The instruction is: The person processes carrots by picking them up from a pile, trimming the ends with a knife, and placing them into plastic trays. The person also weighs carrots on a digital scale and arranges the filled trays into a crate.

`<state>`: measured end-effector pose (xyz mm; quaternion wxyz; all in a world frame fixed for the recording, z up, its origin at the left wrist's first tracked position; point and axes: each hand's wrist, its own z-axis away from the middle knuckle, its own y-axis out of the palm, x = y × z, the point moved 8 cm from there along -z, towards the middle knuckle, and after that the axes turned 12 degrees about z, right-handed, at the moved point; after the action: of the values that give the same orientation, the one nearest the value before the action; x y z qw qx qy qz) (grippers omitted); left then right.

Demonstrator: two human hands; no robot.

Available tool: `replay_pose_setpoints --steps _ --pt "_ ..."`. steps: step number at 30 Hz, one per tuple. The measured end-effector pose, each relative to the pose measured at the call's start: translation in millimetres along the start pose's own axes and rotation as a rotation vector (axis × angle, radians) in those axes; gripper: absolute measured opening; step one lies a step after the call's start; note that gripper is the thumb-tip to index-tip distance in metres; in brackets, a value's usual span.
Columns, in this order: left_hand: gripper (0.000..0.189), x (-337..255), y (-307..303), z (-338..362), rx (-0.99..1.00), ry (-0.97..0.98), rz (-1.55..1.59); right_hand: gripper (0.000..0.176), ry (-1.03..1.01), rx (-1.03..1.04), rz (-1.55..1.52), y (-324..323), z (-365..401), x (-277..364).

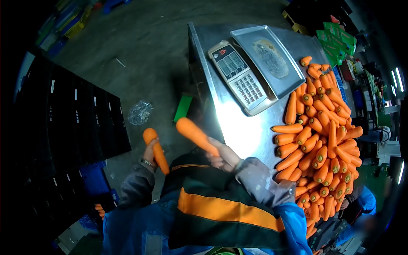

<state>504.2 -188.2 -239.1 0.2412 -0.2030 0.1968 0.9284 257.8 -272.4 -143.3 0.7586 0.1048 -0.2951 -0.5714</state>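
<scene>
The left carrot [154, 139] is held in the left grip [149, 153], which is closed around the lower half of the root. The blunt top end is left standing free above the fingers, and the tapering end runs down past the wrist and its bracelet. This carrot is kept nearly upright, with a slight lean, out over the floor [144, 46] and well clear of the tabletop [204, 42].

The right carrot [193, 132] is clasped in the right grip [225, 156], whose fingers are wrapped around its narrow end only. Most of its length is thrust out up and to the left of the grip, at a slant, with the thick rounded end farthest from the hand. It is seen just off the near left edge of the tabletop, in front of the bright glare on the steel. The two carrots are held apart and are not touching.

On the tabletop, a large pile of carrots [323, 140] is heaped along the right side. A weighing scale [240, 78] with a keypad is set beside the pile, and a metal tray [267, 59] is carried on top of it. Stacked black crates [72, 114] are seen to the left on the floor, with a blue crate [94, 180] below them and a crumpled plastic bag [140, 112] near their edge. At the lower right, beyond the pile, the blue sleeve [366, 199] of another person is seen.
</scene>
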Motion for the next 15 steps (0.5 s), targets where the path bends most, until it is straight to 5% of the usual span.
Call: replay_pose_setpoints --steps 1,5,6,9,11,12,15 --pt "0.047 3 -5 -1 0.007 -0.013 -0.003 0.038 0.062 0.084 -0.033 -8 -33 -15" --pt "0.047 16 -19 1 -0.07 -0.063 0.024 0.029 -0.034 -0.104 -0.052 -41 -119 -3" --pt "0.048 19 -18 0 -0.041 -0.063 0.042 0.037 -0.088 -0.245 -0.005 -50 -118 7" --pt "0.047 24 -6 -2 0.052 -0.053 0.109 0.06 -0.171 -0.208 0.238 -38 -96 13" --pt "0.046 24 23 -2 0.118 -0.041 0.155 0.089 -0.162 -0.003 0.406 0 -73 11" --pt "0.045 24 41 -1 0.147 -0.038 0.165 0.087 -0.211 0.046 0.52 15 -66 12" --pt "0.044 29 135 18 0.568 -0.176 0.315 0.08 -0.446 0.127 0.679 54 -26 37"
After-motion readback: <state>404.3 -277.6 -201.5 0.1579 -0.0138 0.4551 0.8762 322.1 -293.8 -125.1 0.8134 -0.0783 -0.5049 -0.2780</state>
